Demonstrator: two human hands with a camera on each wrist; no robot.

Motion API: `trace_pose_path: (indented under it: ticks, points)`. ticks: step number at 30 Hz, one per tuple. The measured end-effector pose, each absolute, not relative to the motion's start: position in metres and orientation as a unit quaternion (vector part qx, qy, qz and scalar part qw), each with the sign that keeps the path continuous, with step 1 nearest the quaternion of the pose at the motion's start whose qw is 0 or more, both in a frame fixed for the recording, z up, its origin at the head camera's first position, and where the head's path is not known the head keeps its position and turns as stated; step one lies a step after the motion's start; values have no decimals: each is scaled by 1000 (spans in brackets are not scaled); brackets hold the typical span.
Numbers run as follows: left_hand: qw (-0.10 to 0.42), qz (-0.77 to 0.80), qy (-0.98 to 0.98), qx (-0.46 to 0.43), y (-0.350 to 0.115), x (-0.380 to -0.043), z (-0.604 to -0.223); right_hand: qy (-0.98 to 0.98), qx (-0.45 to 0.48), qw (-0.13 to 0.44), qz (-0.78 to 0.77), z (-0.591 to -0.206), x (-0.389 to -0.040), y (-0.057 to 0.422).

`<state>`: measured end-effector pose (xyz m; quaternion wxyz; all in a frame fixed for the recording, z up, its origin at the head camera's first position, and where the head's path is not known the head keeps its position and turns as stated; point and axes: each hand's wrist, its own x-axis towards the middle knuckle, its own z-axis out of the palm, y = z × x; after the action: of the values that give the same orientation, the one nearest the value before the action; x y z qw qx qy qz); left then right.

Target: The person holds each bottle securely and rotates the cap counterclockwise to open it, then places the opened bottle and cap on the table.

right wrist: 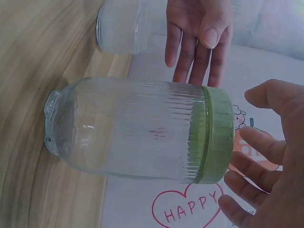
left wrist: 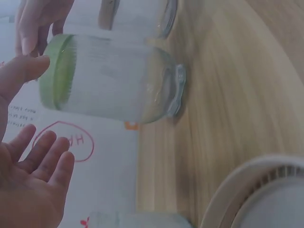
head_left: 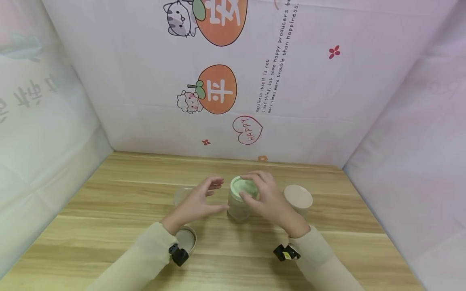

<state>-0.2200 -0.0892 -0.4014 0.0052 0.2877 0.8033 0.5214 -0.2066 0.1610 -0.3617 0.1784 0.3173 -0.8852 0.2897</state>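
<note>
A clear ribbed glass jar (right wrist: 137, 130) with a green lid (right wrist: 219, 135) stands upright on the table between my two hands. My right hand (head_left: 269, 200) hovers round the lid from the right, thumb and fingers spread and loosely bent. In the right wrist view its fingertips are right beside the lid's top, not squeezing it. My left hand (head_left: 196, 204) is held to the left of the jar, fingers spread, palm towards it and holding nothing. Its thumb overlaps the lid's edge in the left wrist view.
Right of my right hand stands another jar with a beige lid (head_left: 298, 197). A lidless glass jar (head_left: 180, 197) is partly hidden behind my left hand. Below my left wrist, a beige lid (head_left: 186, 239) lies inner side up on the wooden table (head_left: 233, 258). Printed cloth walls (head_left: 291, 133) enclose the table.
</note>
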Motion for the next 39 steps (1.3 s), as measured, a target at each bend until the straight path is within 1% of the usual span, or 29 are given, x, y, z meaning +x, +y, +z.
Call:
trace_pose_path:
  ticks: [10,17,20,27,30,35,39]
  points:
    - [52,515,816,257,-61,-233,-416,-910,284,159,258,-366,-212,168]
    - [83,553,797,230,-49,-236,-422,-922,263,138,250,-365,-213,167]
    - [84,564,790,225,-44,-236,-425,-928,251,140,237,-367,-214,165]
    - [59,554,807,196,-33,-234,-427,-938,230,166,200,-373,-219,162]
    - [56,558,806,189,-29,-234,-430,-939,226,171,195,-373,-220,160]
    - [58,566,799,194,-27,-233,-432,-939,227,162,201,-375,-221,159]
    - [66,569,795,201,-27,-232,-432,-933,234,138,238,-375,-222,159]
